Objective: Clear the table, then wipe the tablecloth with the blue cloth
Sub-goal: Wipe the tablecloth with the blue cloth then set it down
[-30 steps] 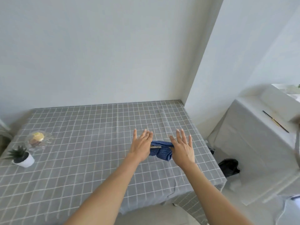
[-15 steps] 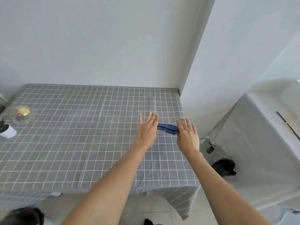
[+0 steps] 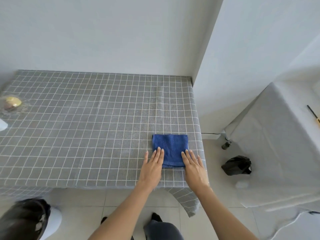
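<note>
A folded blue cloth [image 3: 170,147] lies flat on the grey checked tablecloth [image 3: 86,122] near the table's right front corner. My left hand [image 3: 153,166] lies flat with straight fingers, its fingertips touching the cloth's left near edge. My right hand [image 3: 194,166] lies flat as well, fingertips pressing the cloth's right near edge. At the far left of the table stands a clear glass dish [image 3: 12,105] with something yellow in it, and a white pot [image 3: 2,124] is cut off by the frame edge.
A white wall corner [image 3: 207,66] juts out at the table's right end. To the right stands furniture under a grey sheet [image 3: 277,135], with a black bag [image 3: 236,165] on the floor beside it. A dark object [image 3: 22,219] sits on the floor at lower left.
The cloth was held bunched between my two hands above the table; now it lies spread flat on the tablecloth with both hands flat on its near edge. The camera has tilted down.
</note>
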Demonstrator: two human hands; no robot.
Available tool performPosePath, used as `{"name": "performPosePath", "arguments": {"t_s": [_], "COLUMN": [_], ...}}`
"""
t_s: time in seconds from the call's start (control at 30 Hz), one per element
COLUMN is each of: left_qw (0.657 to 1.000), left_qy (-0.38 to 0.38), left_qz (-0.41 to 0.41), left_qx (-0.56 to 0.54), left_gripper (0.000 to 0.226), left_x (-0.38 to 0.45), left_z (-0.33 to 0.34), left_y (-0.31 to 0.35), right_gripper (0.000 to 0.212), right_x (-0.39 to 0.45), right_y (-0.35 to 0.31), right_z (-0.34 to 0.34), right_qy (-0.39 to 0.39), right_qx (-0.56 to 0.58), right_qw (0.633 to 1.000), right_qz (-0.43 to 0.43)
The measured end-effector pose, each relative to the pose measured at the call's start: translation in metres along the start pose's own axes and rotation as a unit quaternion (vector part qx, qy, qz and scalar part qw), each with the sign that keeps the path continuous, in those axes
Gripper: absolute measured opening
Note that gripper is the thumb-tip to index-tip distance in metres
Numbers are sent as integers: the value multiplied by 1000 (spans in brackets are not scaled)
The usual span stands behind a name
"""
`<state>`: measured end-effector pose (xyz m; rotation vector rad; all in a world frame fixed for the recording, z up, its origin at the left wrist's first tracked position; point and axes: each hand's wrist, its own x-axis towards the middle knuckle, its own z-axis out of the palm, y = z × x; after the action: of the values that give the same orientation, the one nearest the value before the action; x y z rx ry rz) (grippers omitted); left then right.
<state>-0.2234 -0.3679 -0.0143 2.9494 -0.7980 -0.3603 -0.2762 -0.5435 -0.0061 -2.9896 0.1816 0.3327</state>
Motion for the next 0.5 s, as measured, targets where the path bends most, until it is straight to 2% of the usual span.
{"name": "performPosePath", "arguments": {"t_s": [0.33,0.5], "left_qw": [999,998], "left_qy": [-45,-54], "left_qz": [-23,-16], "left_qx": [9,-29], "left_gripper": [78,69], "left_x": [-19,-22], "left_z": [7,2], "left_y": [6,1], "right_gripper": [74,71], "right_x": [-16,-20], "right_y": [-14,-7], "right_z": [21,11], "right_qy": [-33,-47], "right_qx": [18,90], "right_qw": [998,995], "right_qz": [43,12]}}
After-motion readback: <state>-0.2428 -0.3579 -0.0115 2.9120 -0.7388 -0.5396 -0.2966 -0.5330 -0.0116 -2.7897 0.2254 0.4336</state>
